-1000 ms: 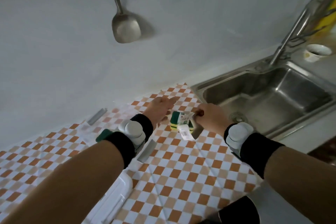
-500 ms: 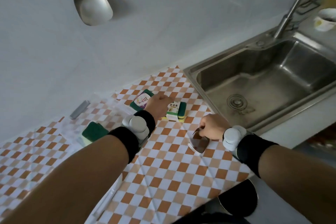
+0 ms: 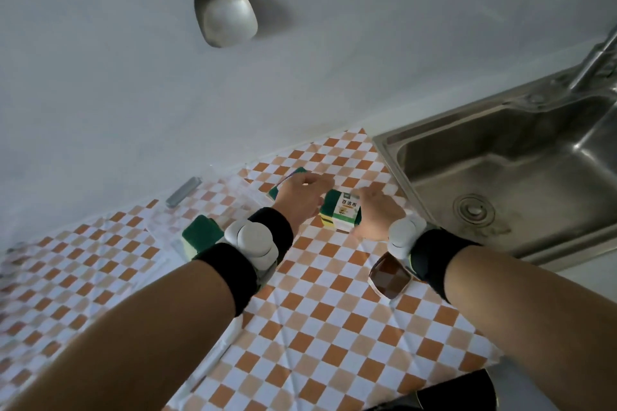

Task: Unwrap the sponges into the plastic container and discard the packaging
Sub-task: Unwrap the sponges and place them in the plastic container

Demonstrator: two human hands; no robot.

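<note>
Both hands are on the same wrapped sponge pack (image 3: 340, 212), the green and yellow one with a white label, sitting on the orange-and-white checkered mat (image 3: 334, 327) just left of the steel sink (image 3: 500, 183); the left hand (image 3: 302, 198) has its fingers curled around the pack's left end, and the right hand (image 3: 379, 207) is against its right end, though I honestly can't tell whether those fingers are actually clamped on it or just resting there, since the back of the hand hides them.

Behind the left hand there's another wrapped sponge (image 3: 288, 177) peeking out, green edge and a bit of label, mostly covered; further left an unwrapped sponge (image 3: 200, 235), green on top and yellow below, sits inside the clear plastic container (image 3: 160, 227), whose walls are hard to make out against the mat.

Near the right wrist a piece of clear, dark-tinted packaging (image 3: 389, 279) lies flat on the mat; a metal ladle (image 3: 225, 15) hangs on the wall above; a small grey clip-like thing (image 3: 183, 192) sits at the back edge of the counter; both wrists have black bands with white pucks strapped on.
</note>
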